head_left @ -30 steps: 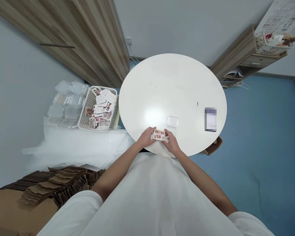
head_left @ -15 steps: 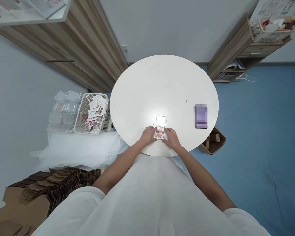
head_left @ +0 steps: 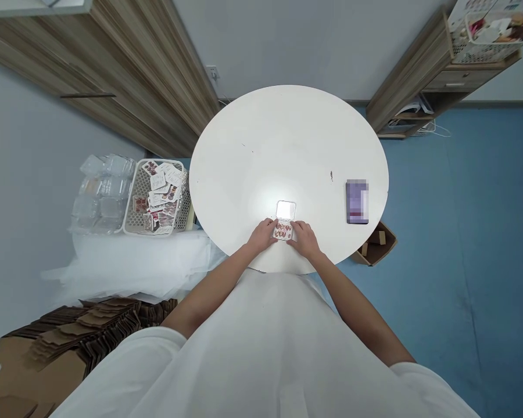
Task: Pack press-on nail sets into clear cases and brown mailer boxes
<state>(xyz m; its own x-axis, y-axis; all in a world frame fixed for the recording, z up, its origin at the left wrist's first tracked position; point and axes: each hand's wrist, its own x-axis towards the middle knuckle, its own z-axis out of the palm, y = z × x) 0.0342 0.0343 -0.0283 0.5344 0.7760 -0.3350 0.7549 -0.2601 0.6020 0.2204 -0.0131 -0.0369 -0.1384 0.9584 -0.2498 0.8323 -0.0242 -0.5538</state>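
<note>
A small clear plastic case (head_left: 283,230) lies near the front edge of the white oval table (head_left: 287,128). Its see-through lid (head_left: 286,209) is swung back, away from me. Inside sit several reddish-brown, glossy pieces that look like press-on nails, in rows. My left hand (head_left: 262,234) grips the case's left side between thumb and fingers. On the opposite side, my right hand (head_left: 304,238) is closed around the right edge in the same way. Both hands rest at the tabletop.
A purple box (head_left: 357,201) lies on the table's right side. To the left, a white basket (head_left: 129,215) holds cards and small cases, beside stacked clear trays (head_left: 102,197). Flattened cardboard (head_left: 35,371) is piled at lower left. An open carton (head_left: 386,247) stands right of the table.
The whole view has shifted slightly as my head moved. Both hands stay on the sides of the case, and its lid remains folded back.
</note>
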